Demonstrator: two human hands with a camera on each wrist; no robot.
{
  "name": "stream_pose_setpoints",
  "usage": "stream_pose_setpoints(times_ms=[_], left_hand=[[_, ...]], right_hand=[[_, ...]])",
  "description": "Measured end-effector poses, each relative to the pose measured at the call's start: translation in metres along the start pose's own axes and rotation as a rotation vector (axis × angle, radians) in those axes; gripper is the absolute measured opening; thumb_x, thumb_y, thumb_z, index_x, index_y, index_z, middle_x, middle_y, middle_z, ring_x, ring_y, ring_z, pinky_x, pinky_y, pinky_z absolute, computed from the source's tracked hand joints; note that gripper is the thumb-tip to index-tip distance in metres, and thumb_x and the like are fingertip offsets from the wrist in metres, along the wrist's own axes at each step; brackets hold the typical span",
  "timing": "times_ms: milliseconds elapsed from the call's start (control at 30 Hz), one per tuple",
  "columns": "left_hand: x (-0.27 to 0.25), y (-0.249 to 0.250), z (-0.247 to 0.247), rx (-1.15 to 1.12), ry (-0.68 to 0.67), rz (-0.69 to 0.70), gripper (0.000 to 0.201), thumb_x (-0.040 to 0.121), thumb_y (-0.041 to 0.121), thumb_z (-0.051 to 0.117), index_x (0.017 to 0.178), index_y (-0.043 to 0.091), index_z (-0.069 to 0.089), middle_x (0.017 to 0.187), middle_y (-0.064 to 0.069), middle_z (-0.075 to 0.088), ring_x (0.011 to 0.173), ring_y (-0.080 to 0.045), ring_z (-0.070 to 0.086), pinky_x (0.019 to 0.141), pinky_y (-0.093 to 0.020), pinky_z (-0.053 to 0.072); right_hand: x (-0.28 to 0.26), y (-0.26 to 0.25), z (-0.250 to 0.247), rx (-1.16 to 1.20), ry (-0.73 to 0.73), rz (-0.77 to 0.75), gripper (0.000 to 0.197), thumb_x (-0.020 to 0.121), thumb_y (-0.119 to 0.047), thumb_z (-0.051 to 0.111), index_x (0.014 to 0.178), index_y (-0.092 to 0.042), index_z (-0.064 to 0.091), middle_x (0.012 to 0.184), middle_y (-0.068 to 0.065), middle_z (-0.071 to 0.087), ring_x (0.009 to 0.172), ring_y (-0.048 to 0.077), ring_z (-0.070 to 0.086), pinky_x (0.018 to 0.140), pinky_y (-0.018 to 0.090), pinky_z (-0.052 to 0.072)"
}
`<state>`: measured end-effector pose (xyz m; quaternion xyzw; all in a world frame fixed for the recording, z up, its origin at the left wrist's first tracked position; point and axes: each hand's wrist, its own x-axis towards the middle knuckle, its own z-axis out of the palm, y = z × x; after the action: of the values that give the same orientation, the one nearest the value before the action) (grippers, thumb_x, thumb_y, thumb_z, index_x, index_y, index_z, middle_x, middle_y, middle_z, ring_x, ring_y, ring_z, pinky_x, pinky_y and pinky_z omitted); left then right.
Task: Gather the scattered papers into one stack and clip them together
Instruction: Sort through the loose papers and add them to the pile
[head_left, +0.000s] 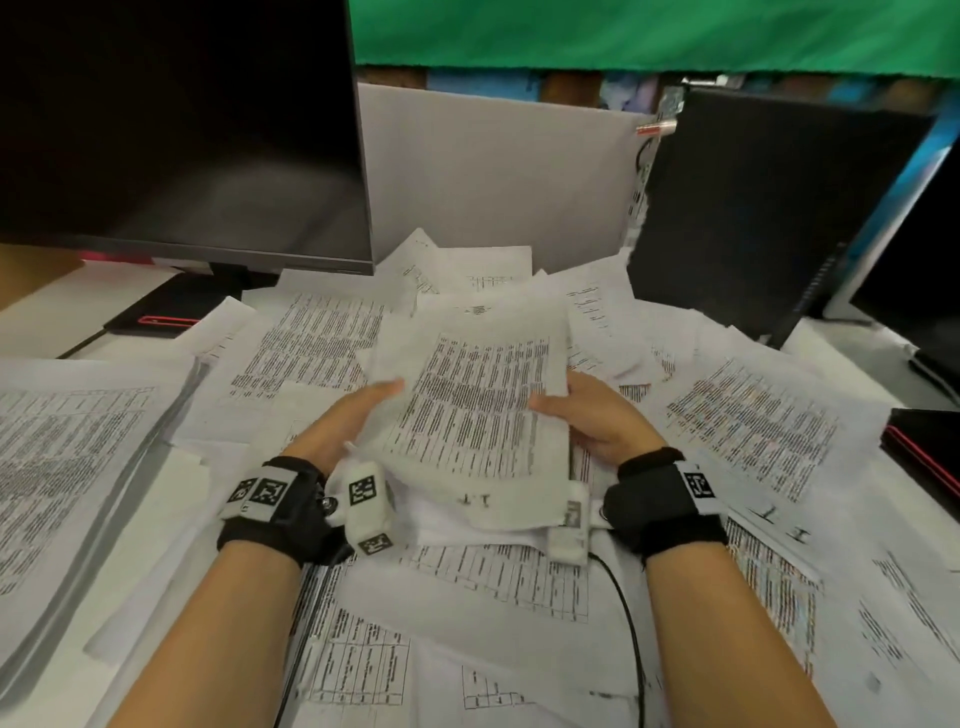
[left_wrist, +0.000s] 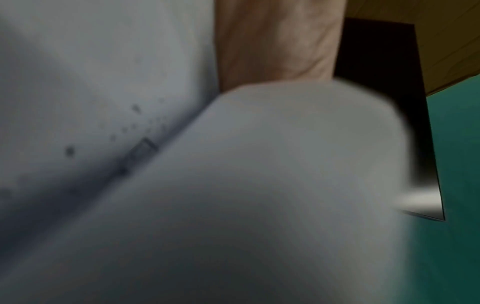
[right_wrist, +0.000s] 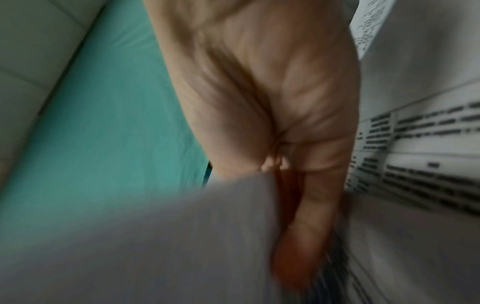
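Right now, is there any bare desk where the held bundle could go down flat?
Little. One bare strip of desk lies far left, between the monitor and its base; another at far right by the black tower. Everywhere else loose sheets overlap, crowding both hands and the bundle.

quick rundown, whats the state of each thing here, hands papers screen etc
left hand: holds the left edge of the held sheaf
right hand: grips its right edge
held sheaf: lifted, uneven, unclipped
loose papers: scattered, overlapping across the desk
monitor: dark
computer tower: upright, back right
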<state>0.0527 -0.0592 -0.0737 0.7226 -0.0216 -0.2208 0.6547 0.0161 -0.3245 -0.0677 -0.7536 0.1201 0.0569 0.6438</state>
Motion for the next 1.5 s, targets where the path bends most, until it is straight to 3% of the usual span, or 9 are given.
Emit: stream_pose_setpoints(times_ms=[167, 500, 667, 767, 867, 1067, 1200, 1367, 1500], left_hand=[[0.009, -0.006, -0.012, 0.026, 0.028, 0.032, 0.045, 0.084, 0.005, 0.064, 0.127, 0.01, 0.051, 0.111, -0.013, 0.066, 0.095, -0.027, 0.068, 0.085, -0.042, 0.054], [0.0, -0.005, -0.011, -0.666, 0.064, 0.035, 0.04, 0.09, 0.018, 0.042, 0.076, 0.007, 0.078, 0.081, -0.01, 0.074, 0.067, -0.023, 0.072, 0.056, -0.028, 0.057], [-0.003, 0.001, -0.015, -0.61, 0.223, 0.218, 0.079, 0.098, 0.0, 0.028, 0.033, 0.024, 0.065, 0.042, 0.013, 0.061, 0.04, 0.003, 0.059, 0.041, -0.009, 0.046], [0.009, -0.007, -0.021, -0.646, 0.265, 0.273, 0.072, 0.095, -0.002, 0.035, 0.039, 0.025, 0.069, 0.047, 0.012, 0.064, 0.045, 0.002, 0.062, 0.046, -0.011, 0.05], [0.004, -0.002, -0.013, -0.727, 0.003, 0.125, 0.004, 0.063, 0.006, 0.074, 0.063, 0.002, 0.076, 0.072, -0.009, 0.074, 0.065, -0.017, 0.072, 0.056, -0.026, 0.058], [0.011, -0.008, -0.005, -0.215, -0.085, -0.098, 0.036, 0.077, 0.004, 0.056, 0.112, -0.003, 0.06, 0.088, -0.017, 0.071, 0.07, -0.026, 0.071, 0.057, -0.027, 0.055], [0.013, -0.008, -0.004, -0.064, -0.073, -0.049, 0.036, 0.086, -0.006, 0.047, 0.119, 0.002, 0.057, 0.103, -0.017, 0.07, 0.086, -0.029, 0.068, 0.067, -0.033, 0.054], [0.01, -0.007, -0.005, -0.046, -0.018, -0.005, 0.028, 0.088, -0.01, 0.045, 0.105, 0.008, 0.057, 0.083, -0.009, 0.071, 0.06, -0.014, 0.07, 0.046, -0.021, 0.052], [0.01, -0.005, -0.011, -0.129, 0.071, 0.041, 0.035, 0.086, -0.011, 0.04, 0.106, 0.012, 0.056, 0.089, -0.012, 0.07, 0.065, -0.019, 0.071, 0.051, -0.027, 0.055]], right_hand=[[-0.005, -0.004, -0.015, 0.047, 0.279, 0.054, 0.026, 0.1, -0.031, 0.055, 0.088, -0.008, 0.055, 0.078, 0.004, 0.06, 0.07, 0.015, 0.06, 0.054, 0.022, 0.053], [-0.006, -0.006, -0.004, 0.281, -0.018, 0.087, 0.037, 0.102, -0.023, 0.05, 0.131, -0.002, 0.055, 0.118, 0.017, 0.07, 0.113, 0.031, 0.066, 0.1, 0.044, 0.052], [-0.027, -0.012, -0.062, 0.233, 0.123, 0.039, 0.024, 0.095, -0.013, 0.059, 0.107, 0.005, 0.069, 0.11, 0.019, 0.072, 0.103, 0.025, 0.069, 0.082, 0.026, 0.059], [-0.043, -0.008, -0.09, -0.08, 0.009, 0.15, 0.029, 0.081, -0.017, 0.074, 0.1, 0.004, 0.073, 0.108, 0.022, 0.072, 0.094, 0.027, 0.071, 0.084, 0.035, 0.059], [-0.045, -0.009, -0.084, -0.242, -0.131, 0.202, 0.034, 0.082, -0.019, 0.072, 0.108, 0.003, 0.071, 0.109, 0.021, 0.073, 0.103, 0.033, 0.069, 0.092, 0.037, 0.056], [-0.035, -0.007, -0.076, -0.509, 0.028, 0.287, 0.044, 0.083, -0.028, 0.076, 0.119, -0.013, 0.058, 0.1, 0.01, 0.071, 0.083, 0.022, 0.069, 0.063, 0.028, 0.057], [-0.024, -0.003, -0.067, -0.563, -0.098, 0.358, 0.052, 0.074, -0.042, 0.081, 0.107, -0.002, 0.072, 0.099, 0.011, 0.077, 0.097, 0.031, 0.072, 0.093, 0.045, 0.055], [-0.017, 0.001, -0.042, -0.368, -0.313, 0.272, 0.046, 0.077, -0.015, 0.08, 0.119, -0.005, 0.066, 0.117, 0.014, 0.071, 0.11, 0.032, 0.067, 0.099, 0.045, 0.051], [-0.025, -0.005, -0.064, -0.226, 0.292, -0.05, 0.019, 0.093, -0.016, 0.064, 0.11, -0.009, 0.068, 0.102, 0.007, 0.072, 0.085, 0.02, 0.069, 0.075, 0.028, 0.055]])
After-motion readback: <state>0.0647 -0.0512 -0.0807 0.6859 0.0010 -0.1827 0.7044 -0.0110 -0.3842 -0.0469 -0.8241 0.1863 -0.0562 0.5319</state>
